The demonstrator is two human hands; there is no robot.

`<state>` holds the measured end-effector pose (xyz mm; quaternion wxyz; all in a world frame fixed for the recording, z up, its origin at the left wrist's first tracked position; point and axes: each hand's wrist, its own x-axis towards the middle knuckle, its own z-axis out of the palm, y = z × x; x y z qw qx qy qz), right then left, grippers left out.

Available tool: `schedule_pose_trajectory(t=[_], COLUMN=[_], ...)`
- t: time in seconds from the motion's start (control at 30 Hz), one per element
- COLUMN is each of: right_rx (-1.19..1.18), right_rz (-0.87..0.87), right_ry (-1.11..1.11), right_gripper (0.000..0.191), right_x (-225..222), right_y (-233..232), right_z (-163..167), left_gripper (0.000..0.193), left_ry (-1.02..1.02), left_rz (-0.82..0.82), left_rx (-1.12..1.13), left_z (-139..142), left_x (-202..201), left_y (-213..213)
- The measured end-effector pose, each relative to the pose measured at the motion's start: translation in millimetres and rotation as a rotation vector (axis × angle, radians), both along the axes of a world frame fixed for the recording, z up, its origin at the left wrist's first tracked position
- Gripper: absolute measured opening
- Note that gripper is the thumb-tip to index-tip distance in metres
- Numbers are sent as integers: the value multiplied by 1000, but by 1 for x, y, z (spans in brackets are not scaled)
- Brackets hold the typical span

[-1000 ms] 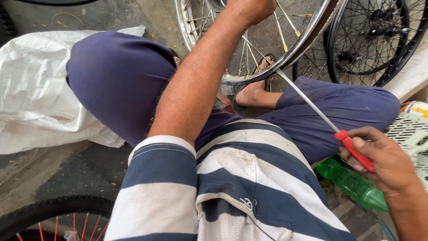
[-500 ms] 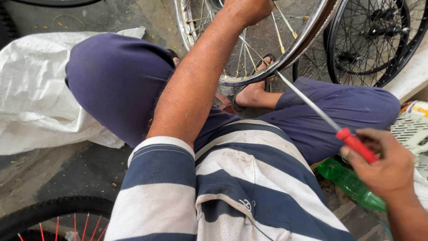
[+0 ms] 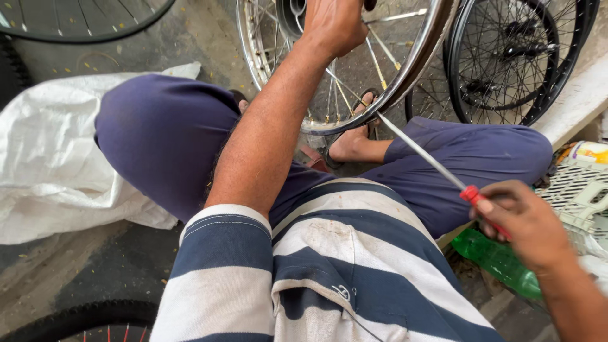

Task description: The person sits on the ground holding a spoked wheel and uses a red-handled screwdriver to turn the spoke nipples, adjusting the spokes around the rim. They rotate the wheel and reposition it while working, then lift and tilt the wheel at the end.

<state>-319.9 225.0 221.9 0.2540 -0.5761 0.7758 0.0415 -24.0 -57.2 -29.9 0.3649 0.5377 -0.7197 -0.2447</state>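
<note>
Head view, looking down past a striped shirt (image 3: 342, 272). Silver wheel rim (image 3: 418, 60) upright between the knees, at the top of the frame, spokes thin and bright. Long screwdriver (image 3: 430, 161) with steel shaft and red handle, slanting from lower right up to the rim's lower edge; tip at or just behind the rim, exact contact impossible to tell. Right hand (image 3: 525, 221) closed around the red handle, fingers wrapped over it, thumb along the near end, only a short red stretch showing. Left hand (image 3: 332, 25) reaching up across the spokes near the hub, fingers curled and closed on something at the wheel's centre; what exactly sits inside the grip hidden by the knuckles. Blue trousers (image 3: 164, 133) on both bent legs, a sandalled foot (image 3: 351, 142) just under the rim. Black spoked wheels (image 3: 513, 57) leaning behind, to the right. Green plastic bottle (image 3: 497, 259) lying below the right hand, beside a pale plastic crate (image 3: 579, 190). White sack (image 3: 50, 158) spread at the left.
</note>
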Motion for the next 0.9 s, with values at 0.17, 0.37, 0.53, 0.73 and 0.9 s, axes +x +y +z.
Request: schedule_pose_trajectory(t=[0.17, 0.37, 0.53, 0.73, 0.9], right_rx=[166, -386, -613, -733, -742], right_rz=[-312, 342, 380, 421, 396], right_ry=[-417, 10, -12, 159, 168], right_gripper=[33, 27, 27, 24, 24], right_x=[-4, 7, 28, 37, 34], right_y=[-11, -2, 3, 5, 5], right_z=[8, 32, 23, 0, -10], left_gripper=[30, 31, 34, 31, 32], left_ry=[23, 0, 11, -52, -58], left_rz=[-61, -41, -24, 54, 70], left_rx=[-60, -35, 3, 18, -17], left_z=[22, 27, 25, 24, 26], left_x=[23, 31, 35, 37, 40], left_y=[3, 7, 3, 0, 1])
